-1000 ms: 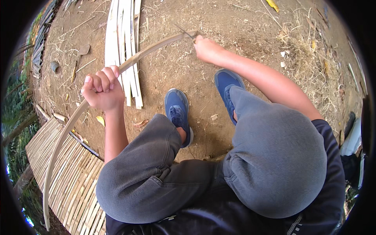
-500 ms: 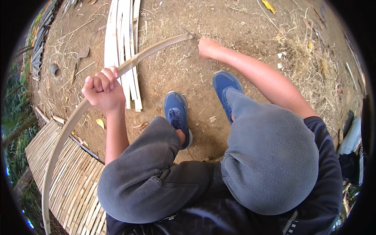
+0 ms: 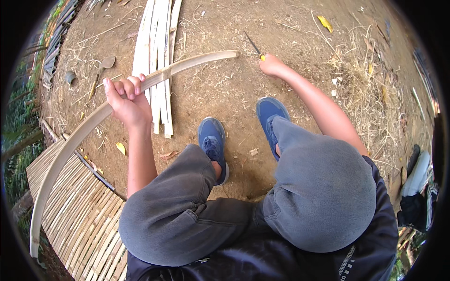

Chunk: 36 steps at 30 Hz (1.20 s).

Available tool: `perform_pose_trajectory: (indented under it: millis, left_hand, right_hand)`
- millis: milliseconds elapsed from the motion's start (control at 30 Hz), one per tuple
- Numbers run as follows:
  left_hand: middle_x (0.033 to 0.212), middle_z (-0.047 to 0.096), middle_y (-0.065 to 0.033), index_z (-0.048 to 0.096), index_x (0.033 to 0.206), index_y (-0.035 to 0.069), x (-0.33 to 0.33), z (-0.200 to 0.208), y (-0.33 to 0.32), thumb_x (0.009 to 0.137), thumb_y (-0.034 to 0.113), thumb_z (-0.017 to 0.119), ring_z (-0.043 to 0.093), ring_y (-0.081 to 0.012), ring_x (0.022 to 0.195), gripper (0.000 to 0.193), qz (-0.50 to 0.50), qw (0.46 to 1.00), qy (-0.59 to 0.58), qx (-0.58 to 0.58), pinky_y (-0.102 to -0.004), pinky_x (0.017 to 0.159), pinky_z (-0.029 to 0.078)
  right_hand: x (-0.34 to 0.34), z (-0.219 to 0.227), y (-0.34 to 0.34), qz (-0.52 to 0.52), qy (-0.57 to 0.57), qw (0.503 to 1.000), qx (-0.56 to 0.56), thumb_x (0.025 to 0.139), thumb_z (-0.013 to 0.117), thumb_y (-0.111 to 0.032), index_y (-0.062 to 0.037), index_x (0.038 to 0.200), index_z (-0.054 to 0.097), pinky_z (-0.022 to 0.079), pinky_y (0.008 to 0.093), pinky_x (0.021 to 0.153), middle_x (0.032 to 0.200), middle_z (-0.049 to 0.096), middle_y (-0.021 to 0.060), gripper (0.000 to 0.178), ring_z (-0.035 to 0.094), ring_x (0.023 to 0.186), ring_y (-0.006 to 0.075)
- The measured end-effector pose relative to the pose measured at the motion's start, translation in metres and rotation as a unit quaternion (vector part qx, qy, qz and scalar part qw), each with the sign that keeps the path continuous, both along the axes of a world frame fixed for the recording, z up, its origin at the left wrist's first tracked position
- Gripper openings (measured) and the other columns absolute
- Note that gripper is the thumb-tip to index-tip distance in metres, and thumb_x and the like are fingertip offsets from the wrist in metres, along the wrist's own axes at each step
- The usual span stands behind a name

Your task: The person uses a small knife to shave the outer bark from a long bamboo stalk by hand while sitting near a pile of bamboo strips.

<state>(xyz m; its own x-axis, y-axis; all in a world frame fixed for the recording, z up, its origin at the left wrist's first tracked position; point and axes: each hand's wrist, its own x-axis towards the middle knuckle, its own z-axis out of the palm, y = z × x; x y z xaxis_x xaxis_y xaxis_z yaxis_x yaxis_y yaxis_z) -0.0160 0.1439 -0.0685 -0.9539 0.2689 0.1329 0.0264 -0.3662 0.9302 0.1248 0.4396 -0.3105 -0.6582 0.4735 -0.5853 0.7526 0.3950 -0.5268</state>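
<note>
My left hand [image 3: 128,100] is closed around a long pale bamboo strip [image 3: 91,122]. The strip looks curved, running from the lower left up past my hand to a cut end at the upper middle. A joint ring shows on it just beyond my fingers. In my right hand [image 3: 273,65] is a knife [image 3: 253,44] with a thin dark blade and a bit of yellow at the handle; my fingers hide most of the handle. The blade points up and to the left, apart from the strip's far end.
Several split bamboo strips [image 3: 161,93] lie on the dirt ground beyond my left hand. A slatted bamboo platform [image 3: 84,206] is at the lower left. A trowel-like tool [image 3: 107,62] and a small grey cup [image 3: 70,77] lie farther left. Shavings and dry straw [image 3: 361,98] litter the right side.
My right hand and the knife have moved right, away from the strip's end, where the blade was before. The strip's near end has swung left and up, and my left fingers have loosened slightly.
</note>
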Motion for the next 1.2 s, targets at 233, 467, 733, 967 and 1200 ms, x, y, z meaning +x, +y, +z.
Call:
perform_pose_trajectory:
  millis: [233,467,733,967,1200]
  left_hand:
    - [0.058,0.026,0.0006,0.033,0.071,0.013,-0.002,-0.001,0.004,0.106,0.043,0.035,0.033,-0.0159,0.058,0.046,0.068,0.997,-0.015,0.018,-0.0429,0.075,0.042]
    - [0.058,0.025,0.0008,0.032,0.071,0.013,-0.005,-0.004,0.001,0.104,0.049,0.037,0.032,-0.0159,0.057,0.048,0.059,0.998,0.003,0.014,-0.0438,0.075,0.044]
    - [0.058,0.023,0.0014,0.031,0.070,0.013,-0.007,0.000,0.001,0.102,0.051,0.038,0.028,-0.0154,0.055,0.051,0.082,0.996,-0.004,0.033,-0.0423,0.072,0.044]
    - [0.057,0.025,0.0011,0.032,0.074,0.013,-0.019,0.025,-0.012,0.100,0.055,0.041,0.035,-0.0154,0.054,0.051,0.070,0.997,0.012,0.030,-0.0397,0.066,0.045]
    - [0.069,0.047,-0.0039,0.042,0.090,0.011,-0.042,0.022,-0.028,0.103,0.048,0.041,0.054,-0.0226,0.066,0.039,0.049,0.996,-0.065,0.045,-0.0445,0.079,0.049]
  right_hand:
    - [0.042,0.006,-0.032,-0.023,0.080,0.996,0.006,0.089,0.058,-0.027,0.0065,0.111,0.059,0.053,0.0427,0.083,0.099,0.068,0.0241,0.040,0.068,0.093,0.0330]
    - [0.064,0.016,-0.052,0.058,0.003,0.996,0.074,0.090,0.063,-0.030,0.0040,0.119,0.056,0.049,0.0452,0.093,0.105,0.066,0.0224,0.045,0.064,0.105,0.0356]
    - [-0.046,0.088,-0.065,0.245,0.315,0.896,0.194,0.087,0.070,-0.025,-0.0026,0.132,0.047,0.050,0.0424,0.096,0.118,0.057,0.0169,0.055,0.055,0.117,0.0325]
    - [-0.065,0.083,-0.073,0.315,0.354,0.879,0.055,0.089,0.067,-0.031,-0.0083,0.125,0.052,0.052,0.0416,0.088,0.114,0.063,0.0136,0.045,0.062,0.104,0.0294]
    - [0.019,0.151,-0.076,0.213,0.408,0.887,-0.031,0.095,0.062,-0.028,-0.0086,0.122,0.059,0.051,0.0358,0.079,0.100,0.066,0.0110,0.034,0.065,0.091,0.0220]
